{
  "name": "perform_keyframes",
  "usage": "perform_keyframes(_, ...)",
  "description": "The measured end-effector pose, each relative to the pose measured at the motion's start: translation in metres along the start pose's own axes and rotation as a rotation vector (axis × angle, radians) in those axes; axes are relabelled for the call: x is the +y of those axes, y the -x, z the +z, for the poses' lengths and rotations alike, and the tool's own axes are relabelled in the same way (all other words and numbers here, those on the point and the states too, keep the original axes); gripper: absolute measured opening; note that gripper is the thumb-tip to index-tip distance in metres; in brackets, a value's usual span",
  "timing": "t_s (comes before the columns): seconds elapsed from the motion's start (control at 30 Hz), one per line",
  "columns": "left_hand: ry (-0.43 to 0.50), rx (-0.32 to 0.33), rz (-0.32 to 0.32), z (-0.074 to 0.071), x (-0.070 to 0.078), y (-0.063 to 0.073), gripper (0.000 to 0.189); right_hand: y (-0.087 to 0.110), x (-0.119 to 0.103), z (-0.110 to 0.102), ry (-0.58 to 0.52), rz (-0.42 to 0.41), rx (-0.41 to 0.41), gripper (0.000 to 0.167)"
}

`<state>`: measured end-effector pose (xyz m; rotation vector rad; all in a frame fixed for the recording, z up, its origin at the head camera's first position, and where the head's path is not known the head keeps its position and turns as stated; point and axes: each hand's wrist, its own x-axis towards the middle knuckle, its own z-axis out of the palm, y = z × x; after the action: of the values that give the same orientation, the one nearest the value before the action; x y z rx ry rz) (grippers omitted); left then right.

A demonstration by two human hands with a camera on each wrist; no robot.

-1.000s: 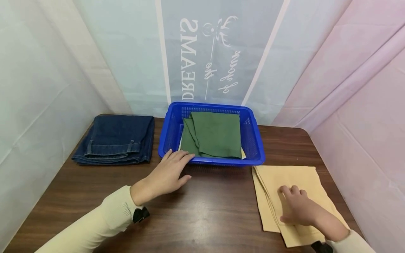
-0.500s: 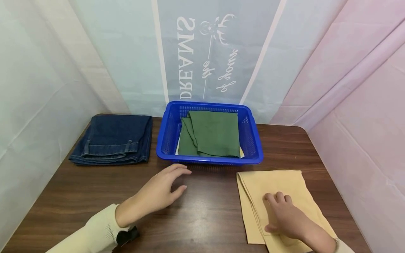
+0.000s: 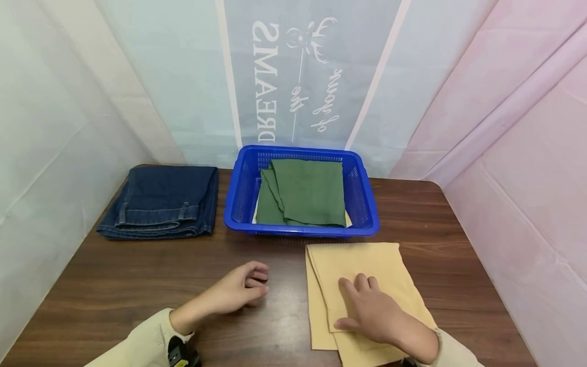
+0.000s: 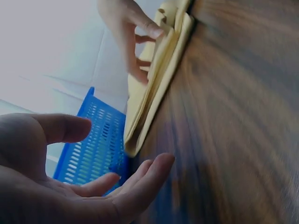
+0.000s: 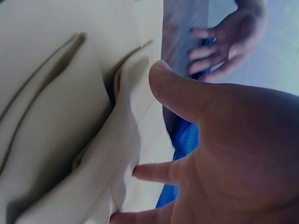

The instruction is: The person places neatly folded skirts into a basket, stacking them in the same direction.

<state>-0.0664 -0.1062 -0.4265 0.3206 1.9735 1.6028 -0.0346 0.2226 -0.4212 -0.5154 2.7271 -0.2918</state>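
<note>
1. Head view: a folded, pale-yellow cloth garment [image 3: 369, 260] is lying flat on the dark brown wood-grain bench [image 3: 261, 344], just in front of the right half of a blue perforated plastic basket [image 3: 300, 231]; whether the two are touching cannot be told.
2. The right hand [image 3: 376, 313] is resting on the yellow garment with its fingers spread and grasping nothing; the right wrist view is showing fingertips and thumb pressing on the fabric. This light contact is probably keeping the layers together and the folds from springing open.
3. The left hand [image 3: 236, 290] is hovering over or resting on the bench to the left of the garment, its fingers loosely bent and holding nothing; contact with the wood is hard to judge. Its place seems to be leaving the garment to the other hand.
4. A folded dark-green cloth garment [image 3: 307, 191] is lying inside the basket on top of some pale cloth [image 3: 348, 220], whose edges are peeping out. The walls are likely keeping this pile contained.
5. Folded dark-blue denim jeans [image 3: 160, 193] are lying left of the basket, waistband toward the person, apart from both hands, perhaps so the middle is staying free for working.
</note>
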Motion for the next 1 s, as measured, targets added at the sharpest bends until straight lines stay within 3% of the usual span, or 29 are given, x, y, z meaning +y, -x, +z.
perform_keyframes(0.2, 0.18, -0.025, -0.098, 0.005, -0.003, -0.003, 0.061, -0.008, -0.022, -0.003, -0.055, -0.081, 0.006, 0.082)
perform_keyframes(0.33, 0.287, -0.031, -0.155, 0.006, -0.001, -0.002, 0.065, -0.009, -0.021, -0.01, -0.226, -0.117, 0.039, 0.075)
perform_keyframes(0.47, 0.402, -0.066, -0.199, 0.005, -0.001, -0.003, 0.069, -0.009, -0.004, -0.017, -0.511, -0.085, 0.13, 0.056)
perform_keyframes(0.63, 0.479, -0.109, -0.231, 0.009, -0.001, -0.006, 0.071, -0.002, 0.038, -0.031, -0.758, 0.051, 0.246, 0.036)
perform_keyframes(0.73, 0.507, -0.117, -0.249, 0.011, -0.001, -0.008, 0.071, 0.003, 0.063, -0.038, -0.817, 0.202, 0.174, 0.046)
perform_keyframes(0.83, 0.524, -0.113, -0.26, 0.014, -0.003, -0.01, 0.072, 0.007, 0.08, -0.04, -0.786, 0.325, 0.064, 0.062)
perform_keyframes(1.0, 0.524, -0.096, -0.25, 0.02, -0.008, -0.012, 0.071, 0.009, 0.085, -0.036, -0.866, 0.365, -0.055, 0.075)
